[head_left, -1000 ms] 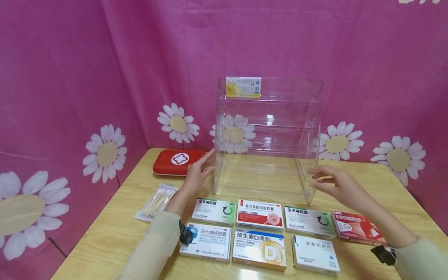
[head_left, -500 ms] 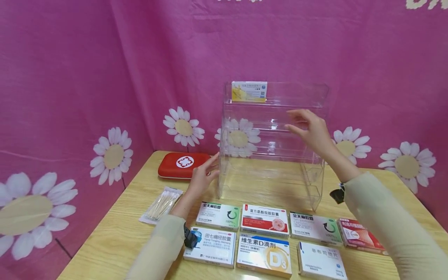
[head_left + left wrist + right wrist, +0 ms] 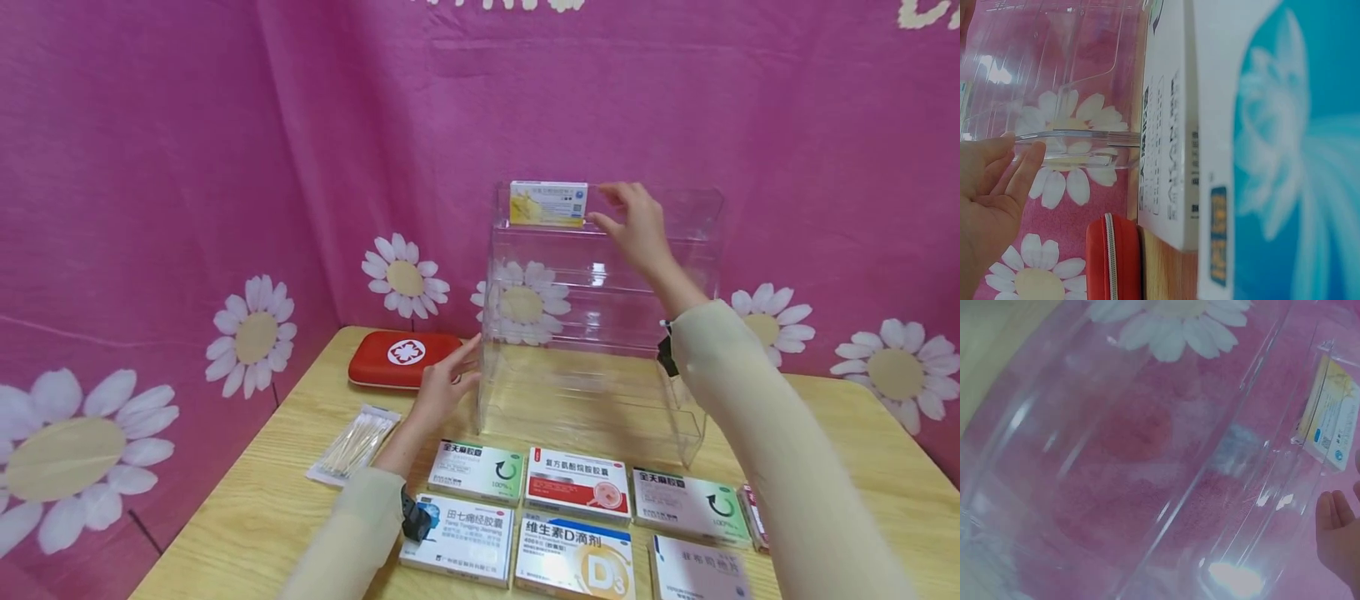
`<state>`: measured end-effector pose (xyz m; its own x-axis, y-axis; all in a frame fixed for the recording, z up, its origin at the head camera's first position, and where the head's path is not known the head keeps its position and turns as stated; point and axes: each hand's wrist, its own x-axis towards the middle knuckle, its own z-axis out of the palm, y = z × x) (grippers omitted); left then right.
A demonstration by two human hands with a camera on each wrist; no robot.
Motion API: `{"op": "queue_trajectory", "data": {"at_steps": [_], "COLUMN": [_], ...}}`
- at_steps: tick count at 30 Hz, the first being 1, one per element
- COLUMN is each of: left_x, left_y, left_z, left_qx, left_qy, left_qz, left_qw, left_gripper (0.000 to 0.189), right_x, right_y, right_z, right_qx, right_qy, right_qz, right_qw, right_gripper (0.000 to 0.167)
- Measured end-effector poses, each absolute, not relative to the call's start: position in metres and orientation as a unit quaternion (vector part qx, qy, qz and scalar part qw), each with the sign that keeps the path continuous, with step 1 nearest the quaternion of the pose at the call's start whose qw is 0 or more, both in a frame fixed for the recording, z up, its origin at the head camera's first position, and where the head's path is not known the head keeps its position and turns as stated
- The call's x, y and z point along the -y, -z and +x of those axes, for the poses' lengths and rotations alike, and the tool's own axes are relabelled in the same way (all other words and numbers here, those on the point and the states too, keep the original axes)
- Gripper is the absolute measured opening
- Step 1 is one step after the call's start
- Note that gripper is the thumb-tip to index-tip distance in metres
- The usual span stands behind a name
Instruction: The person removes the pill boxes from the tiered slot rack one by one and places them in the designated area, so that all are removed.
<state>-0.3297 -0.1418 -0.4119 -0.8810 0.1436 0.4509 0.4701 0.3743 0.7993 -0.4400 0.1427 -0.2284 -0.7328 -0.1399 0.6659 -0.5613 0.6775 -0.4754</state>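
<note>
A clear tiered display rack (image 3: 600,392) stands on the table. In its top tier, at the left, sits a yellow and white medicine box (image 3: 548,205), upright. My right hand (image 3: 633,229) is raised just right of that box, fingers and thumb apart and holding nothing; the right wrist view also shows a gap between the hand (image 3: 1338,540) and the box (image 3: 1330,419). My left hand (image 3: 442,387) touches the rack's left side with its fingertips. The left wrist view shows the fingers (image 3: 1025,172) against the clear edge.
Two rows of medicine boxes lie in front of the rack, among them a vitamin D box (image 3: 573,554) and a red and white box (image 3: 577,483). Left of the rack are a red first-aid case (image 3: 375,360) and a pack of cotton swabs (image 3: 354,446). A pink flowered cloth (image 3: 420,108) hangs behind.
My right hand has risen from the rack's lower right side to its top tier, moving left toward the yellow and white box. My left hand stays at the rack's left side.
</note>
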Motion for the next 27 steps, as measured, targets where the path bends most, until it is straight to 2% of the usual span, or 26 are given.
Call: {"op": "queue_trajectory", "data": {"at_steps": [6,11,18,27], "left_x": [0.14,0.139,0.139,0.137], "left_y": [0.412,0.412,0.406,0.407], "left_z": [-0.327,-0.327,-0.328,-0.326], "left_qx": [0.813,0.814,0.815,0.814], "left_qy": [0.533,0.536,0.529,0.529], "left_qz": [-0.186,-0.179,-0.182,-0.189], "left_qw": [0.147,0.138,0.149,0.146], "left_gripper": [0.064,0.065,0.064,0.063], "right_x": [-0.134,-0.125,-0.115,-0.115], "right_y": [0.219,0.212,0.209,0.216], "right_z": [-0.453,-0.454,-0.454,-0.456], "right_qx": [0.884,0.891,0.87,0.847], "right_qy": [-0.33,-0.331,-0.33,-0.349], "right_qz": [0.199,0.191,0.209,0.195], "right_qw": [0.266,0.245,0.3,0.351], "right_gripper": [0.05,0.042,0.026,0.021]}}
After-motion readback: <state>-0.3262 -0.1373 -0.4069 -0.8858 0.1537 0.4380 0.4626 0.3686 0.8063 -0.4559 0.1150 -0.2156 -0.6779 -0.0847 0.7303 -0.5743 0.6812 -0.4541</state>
